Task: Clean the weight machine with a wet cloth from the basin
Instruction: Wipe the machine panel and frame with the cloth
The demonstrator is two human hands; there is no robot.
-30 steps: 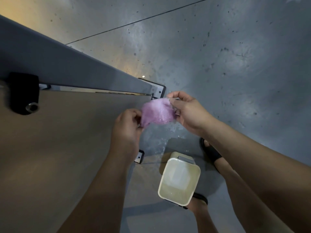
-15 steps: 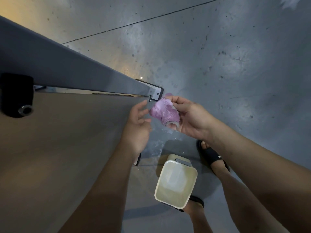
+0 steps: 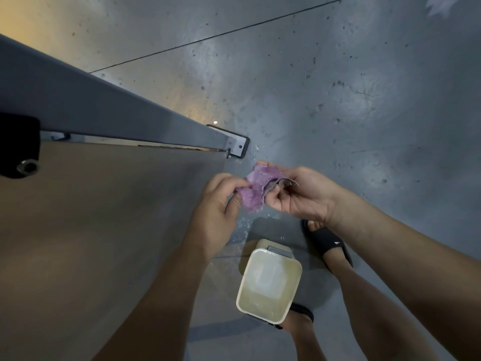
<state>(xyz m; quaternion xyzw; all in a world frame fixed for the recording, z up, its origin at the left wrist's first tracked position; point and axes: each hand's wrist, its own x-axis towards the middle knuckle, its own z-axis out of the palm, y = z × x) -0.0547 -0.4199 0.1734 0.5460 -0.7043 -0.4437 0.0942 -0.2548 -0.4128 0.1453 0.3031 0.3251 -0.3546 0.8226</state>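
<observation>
We hold the wet purple cloth [image 3: 256, 187] up over the basin [image 3: 269, 282], left hand [image 3: 217, 207] and right hand [image 3: 299, 194] both pinching it. The weight machine [image 3: 109, 110] beside us still needs wiping.

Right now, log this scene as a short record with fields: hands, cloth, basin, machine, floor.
left hand: pinches one end of the cloth
right hand: holds the other end, fingers curled round it
cloth: purple, crumpled, held up between both hands
basin: cream, rectangular, on the floor below the hands, beside the feet
weight machine: grey beam and flat panel at left
floor: grey concrete, water splashes near the basin
step: wiping not yet begun
</observation>
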